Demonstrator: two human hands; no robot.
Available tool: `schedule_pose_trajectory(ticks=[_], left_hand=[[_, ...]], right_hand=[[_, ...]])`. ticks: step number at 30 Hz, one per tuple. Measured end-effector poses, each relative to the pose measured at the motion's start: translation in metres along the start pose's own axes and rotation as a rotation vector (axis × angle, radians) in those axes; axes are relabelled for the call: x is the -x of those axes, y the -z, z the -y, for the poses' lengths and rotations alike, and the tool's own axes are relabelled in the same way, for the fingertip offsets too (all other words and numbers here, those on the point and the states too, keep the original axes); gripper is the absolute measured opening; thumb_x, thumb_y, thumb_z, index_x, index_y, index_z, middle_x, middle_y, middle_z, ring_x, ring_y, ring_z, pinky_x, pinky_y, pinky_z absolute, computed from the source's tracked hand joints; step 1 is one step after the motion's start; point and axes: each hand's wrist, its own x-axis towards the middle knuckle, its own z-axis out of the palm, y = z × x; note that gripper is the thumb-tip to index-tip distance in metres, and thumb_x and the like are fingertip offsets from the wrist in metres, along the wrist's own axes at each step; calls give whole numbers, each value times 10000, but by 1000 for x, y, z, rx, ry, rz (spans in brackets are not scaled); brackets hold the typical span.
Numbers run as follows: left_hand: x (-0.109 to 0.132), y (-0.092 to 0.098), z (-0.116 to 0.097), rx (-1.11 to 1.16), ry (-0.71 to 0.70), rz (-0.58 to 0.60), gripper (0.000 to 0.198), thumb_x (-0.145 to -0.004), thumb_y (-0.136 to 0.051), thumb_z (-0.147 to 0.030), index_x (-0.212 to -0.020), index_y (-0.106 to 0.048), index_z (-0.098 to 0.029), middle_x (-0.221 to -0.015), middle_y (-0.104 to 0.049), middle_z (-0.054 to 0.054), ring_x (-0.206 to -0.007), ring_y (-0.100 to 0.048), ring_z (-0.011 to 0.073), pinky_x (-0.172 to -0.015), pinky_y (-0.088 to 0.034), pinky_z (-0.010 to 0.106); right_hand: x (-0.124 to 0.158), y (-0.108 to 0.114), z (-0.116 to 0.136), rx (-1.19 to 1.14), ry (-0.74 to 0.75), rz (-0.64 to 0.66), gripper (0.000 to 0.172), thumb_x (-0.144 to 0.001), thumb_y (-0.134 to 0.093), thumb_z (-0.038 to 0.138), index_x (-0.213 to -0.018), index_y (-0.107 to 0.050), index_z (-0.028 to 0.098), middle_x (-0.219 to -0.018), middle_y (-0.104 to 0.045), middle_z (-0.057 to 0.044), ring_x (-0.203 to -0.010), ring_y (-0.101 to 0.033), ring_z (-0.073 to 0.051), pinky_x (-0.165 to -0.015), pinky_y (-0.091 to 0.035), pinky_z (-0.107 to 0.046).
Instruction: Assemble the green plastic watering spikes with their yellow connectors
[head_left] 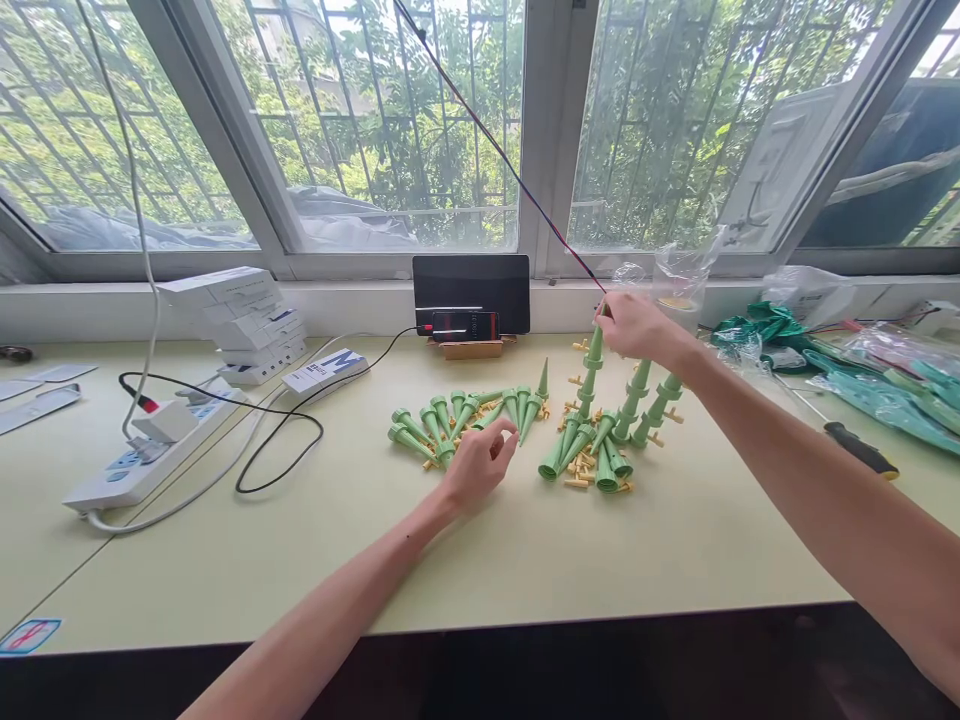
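My right hand [634, 325] is raised with its fingers pinched on the pointed top of a stack of green plant watering spikes [590, 380], which stands upright on the table. Two more stacks [637, 395] rise just to its right, one of them leaning and partly behind my right forearm. My left hand [480, 465] hovers low at the near edge of a fan of loose green spikes [431, 420]. Its fingers curl toward the thumb; anything between them is hidden. Loose spikes [571, 445] with small yellow valves [577, 482] lie in front of the stacks.
A phone [465, 326] leans against a dark tablet [427, 285] at the back. To the left are a power strip [112, 490], cables and stacked white boxes [240, 320]. On the right lie a screwdriver [862, 450] and plastic bags [892, 370] of green parts.
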Motion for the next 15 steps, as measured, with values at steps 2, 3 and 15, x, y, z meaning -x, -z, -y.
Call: schedule_pose_trajectory(ticks=[2, 3, 15], left_hand=[[0, 0, 0, -1, -1, 3, 237, -940, -435, -372, -875, -586, -201, -481, -342, -90, -454, -294, 100, -569, -305, 236], [0, 0, 0, -1, 0, 4, 234, -940, -435, -370, -874, -584, -202, -483, -345, -90, -455, -296, 100, -569, -302, 235], [0, -1, 0, -13, -5, 12, 233, -943, -437, -351, -878, -589, -187, -486, -348, -90, -460, -301, 91, -551, -276, 232]], right_hand=[[2, 0, 2, -31, -16, 38, 104, -817, -562, 118, -739, -582, 183, -525, -557, -25, -555, -576, -182, -544, -431, -284], [3, 0, 2, -53, -23, 53, 113, -815, -569, 116, -729, -578, 188, -506, -550, -21, -538, -577, -184, -540, -435, -288], [7, -4, 9, -126, -113, 137, 124, -844, -588, 119, -734, -611, 171, -445, -563, -21, -437, -601, -197, -605, -496, -324]])
